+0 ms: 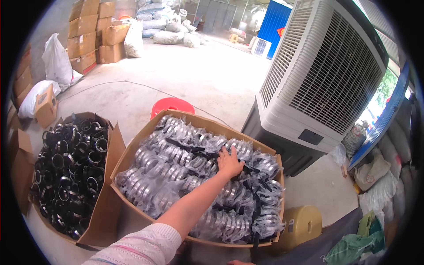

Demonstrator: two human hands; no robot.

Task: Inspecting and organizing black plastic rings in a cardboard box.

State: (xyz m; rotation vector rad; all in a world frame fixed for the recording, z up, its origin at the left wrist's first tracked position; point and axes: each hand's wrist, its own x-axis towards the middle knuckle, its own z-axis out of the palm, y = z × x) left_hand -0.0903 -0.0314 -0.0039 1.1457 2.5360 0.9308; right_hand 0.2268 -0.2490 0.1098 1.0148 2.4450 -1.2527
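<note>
— Reaching in, the left hand (pixel 229 162) lies flat with fingers spread on the bagged silver rings (pixel 176 161) in the cardboard box (pixel 128 157), gripping nothing

— And the right hand (pixel 240 262)?

— Barely showing at six o'clock; can't tell its grip. Black rings (pixel 70 168) fill the carton at nine o'clock

two open cardboard boxes: one box of bagged silver rings (pixel 132 155), one box of black rings (pixel 115 145), each holding too many to count. one red stool (pixel 172 105), one yellow stool (pixel 302 224), one large air cooler (pixel 324 75), one hand (pixel 229 162) in clear view.
</note>
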